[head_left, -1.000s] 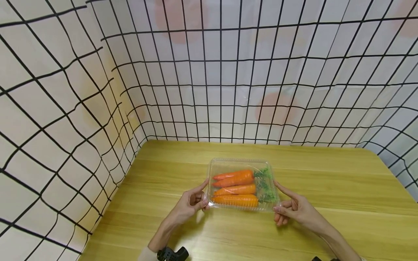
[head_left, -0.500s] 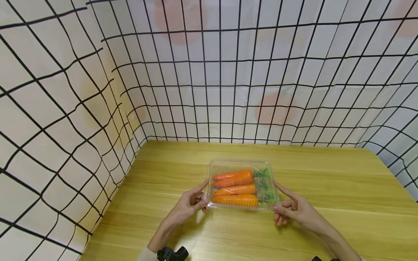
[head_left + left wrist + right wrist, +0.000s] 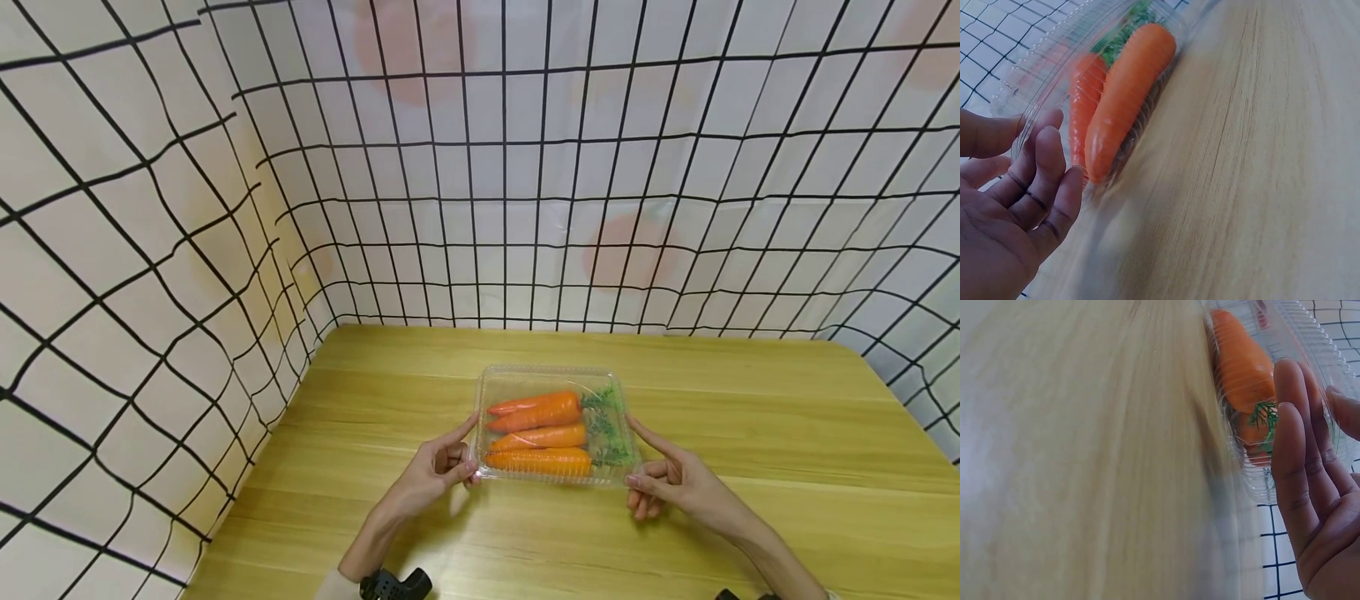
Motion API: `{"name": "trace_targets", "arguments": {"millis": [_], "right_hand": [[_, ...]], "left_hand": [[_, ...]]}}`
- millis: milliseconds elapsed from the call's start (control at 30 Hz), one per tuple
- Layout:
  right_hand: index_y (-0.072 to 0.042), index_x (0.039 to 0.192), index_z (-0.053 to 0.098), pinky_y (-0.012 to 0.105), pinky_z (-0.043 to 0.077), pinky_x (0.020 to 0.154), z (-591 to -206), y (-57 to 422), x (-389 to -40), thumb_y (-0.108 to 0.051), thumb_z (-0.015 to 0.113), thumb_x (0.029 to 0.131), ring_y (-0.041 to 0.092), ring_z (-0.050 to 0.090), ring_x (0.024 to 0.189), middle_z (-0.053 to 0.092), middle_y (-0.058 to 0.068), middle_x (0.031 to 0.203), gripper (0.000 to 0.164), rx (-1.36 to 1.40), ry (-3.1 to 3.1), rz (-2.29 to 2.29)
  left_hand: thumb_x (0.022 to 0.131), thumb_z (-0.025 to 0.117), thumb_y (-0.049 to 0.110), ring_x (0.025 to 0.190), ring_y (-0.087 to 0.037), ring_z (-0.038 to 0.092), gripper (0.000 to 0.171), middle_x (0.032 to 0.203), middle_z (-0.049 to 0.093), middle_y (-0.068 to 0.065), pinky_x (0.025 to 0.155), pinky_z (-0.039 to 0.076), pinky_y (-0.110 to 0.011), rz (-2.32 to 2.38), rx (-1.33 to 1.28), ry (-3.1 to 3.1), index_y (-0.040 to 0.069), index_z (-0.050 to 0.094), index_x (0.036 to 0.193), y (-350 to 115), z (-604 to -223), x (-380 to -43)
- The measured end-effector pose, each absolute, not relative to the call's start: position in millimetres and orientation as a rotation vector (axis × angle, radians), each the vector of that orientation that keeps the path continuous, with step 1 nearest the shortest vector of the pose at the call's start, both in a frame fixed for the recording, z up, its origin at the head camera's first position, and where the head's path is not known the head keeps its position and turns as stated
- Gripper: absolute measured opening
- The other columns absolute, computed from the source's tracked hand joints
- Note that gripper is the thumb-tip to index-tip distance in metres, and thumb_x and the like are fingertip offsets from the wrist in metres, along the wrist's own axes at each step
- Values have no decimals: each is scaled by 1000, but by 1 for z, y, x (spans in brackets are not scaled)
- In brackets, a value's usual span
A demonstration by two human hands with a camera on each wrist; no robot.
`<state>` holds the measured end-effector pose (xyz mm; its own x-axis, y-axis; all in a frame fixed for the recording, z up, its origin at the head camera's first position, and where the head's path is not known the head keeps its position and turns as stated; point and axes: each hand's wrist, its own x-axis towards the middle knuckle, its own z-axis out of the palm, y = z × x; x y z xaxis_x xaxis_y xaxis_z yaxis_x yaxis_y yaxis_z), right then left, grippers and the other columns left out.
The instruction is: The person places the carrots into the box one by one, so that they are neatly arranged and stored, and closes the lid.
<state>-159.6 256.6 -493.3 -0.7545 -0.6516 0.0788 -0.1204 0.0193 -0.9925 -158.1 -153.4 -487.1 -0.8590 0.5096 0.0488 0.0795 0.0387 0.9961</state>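
In the head view, a clear plastic clamshell container (image 3: 547, 368) is at the middle of the table. Several orange carrots (image 3: 542, 437) lie side by side inside it, their leafy green tops (image 3: 617, 442) at the right end. My left hand (image 3: 431, 475) pinches the container's near left corner between thumb and fingers. At the opposite end, my right hand (image 3: 682, 487) grips the near right corner, index finger along the side. Both wrist views show a thumb and fingers at the rim, the left hand (image 3: 1016, 206) and the right hand (image 3: 1319, 494). The lid looks closed.
A wooden table (image 3: 787, 417) with yellowish grain carries the container. White sheets with a black grid (image 3: 510, 200) rise behind it and along both sides. Dark wrist camera mounts (image 3: 396, 583) show at the bottom edge.
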Motion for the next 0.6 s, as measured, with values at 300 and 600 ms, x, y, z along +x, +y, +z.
{"name": "trace_targets", "arguments": {"millis": [300,600], "right_hand": [[-7,165,-8,45,64,65,-492,258,-160,3,52,105,32,77,76,74,29,91,85,-785,1899,-1777],[-8,165,-9,46,65,67,-486,259,-158,-1,51,107,33,76,77,73,30,95,84,-750,1933,-1708]], "left_hand": [[103,59,1,80,-12,66,73,94,58,-42,78,61,-21,1897,613,1986,5,21,164,-153,-489,-159],[104,59,4,81,-14,68,73,94,64,-35,81,62,-25,1893,567,1947,11,22,166,-155,-488,-157]]}}
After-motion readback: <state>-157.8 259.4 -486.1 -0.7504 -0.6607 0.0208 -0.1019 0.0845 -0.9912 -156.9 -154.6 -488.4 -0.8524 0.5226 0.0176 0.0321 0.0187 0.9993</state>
